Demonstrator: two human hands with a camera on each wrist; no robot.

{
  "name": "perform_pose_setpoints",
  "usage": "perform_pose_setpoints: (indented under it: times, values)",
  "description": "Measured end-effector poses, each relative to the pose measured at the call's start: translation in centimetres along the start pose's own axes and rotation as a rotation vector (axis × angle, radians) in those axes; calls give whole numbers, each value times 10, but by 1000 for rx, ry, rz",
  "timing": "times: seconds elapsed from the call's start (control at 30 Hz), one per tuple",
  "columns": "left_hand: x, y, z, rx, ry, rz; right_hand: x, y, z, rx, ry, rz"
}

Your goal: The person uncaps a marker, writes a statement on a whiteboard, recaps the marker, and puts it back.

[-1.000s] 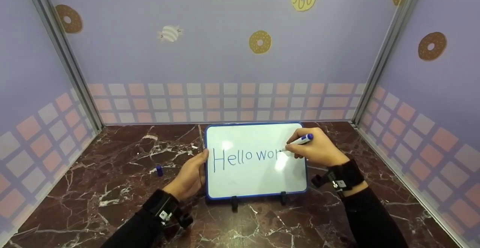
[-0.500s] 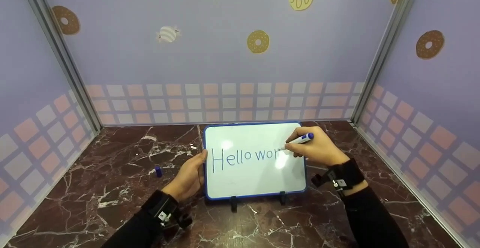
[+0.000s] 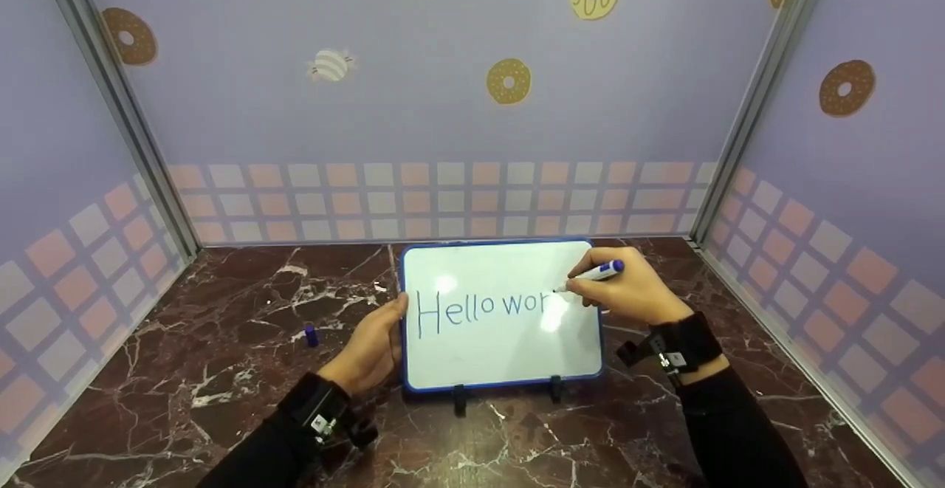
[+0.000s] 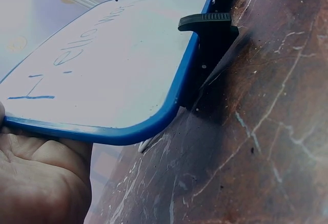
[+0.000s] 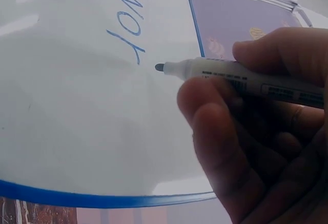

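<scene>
A whiteboard with a blue frame leans upright on a stand with black feet. Blue handwriting across it reads "Hello wor". At the board's left edge my left hand grips the frame, thumb at the front and fingers behind, as the left wrist view also shows. My right hand pinches a white marker with a blue end between thumb and fingers. In the right wrist view the uncapped dark tip points at the board just past the letter r. A blue marker cap stands on the table left of my left hand.
The dark red marble table carries everything. Behind it rises a lilac wall printed with sweets and a checked band, with side walls left and right. Metal posts mark the corners.
The marker tip has drawn slightly right, off the end of the letter r, together with my right hand. My left hand keeps its grip on the board.
</scene>
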State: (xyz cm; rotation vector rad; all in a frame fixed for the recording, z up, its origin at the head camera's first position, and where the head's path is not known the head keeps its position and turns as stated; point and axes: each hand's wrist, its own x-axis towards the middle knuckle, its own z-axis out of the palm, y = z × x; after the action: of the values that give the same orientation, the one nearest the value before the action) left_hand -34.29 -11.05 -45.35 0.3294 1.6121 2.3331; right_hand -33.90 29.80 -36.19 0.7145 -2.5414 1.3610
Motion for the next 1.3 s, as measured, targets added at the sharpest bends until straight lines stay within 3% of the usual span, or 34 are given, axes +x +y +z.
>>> perform_pose_setpoints:
  times: [0.33, 0.67, 1.3]
  values:
    - [0, 1, -3, 17, -41, -3, 0, 4, 0, 30, -18, 2]
    - [1, 0, -2, 2, -12, 2, 1, 4, 1, 9, 6, -8]
    - [0, 1, -2, 7, -35, 8, 1, 4, 2, -8, -10, -11]
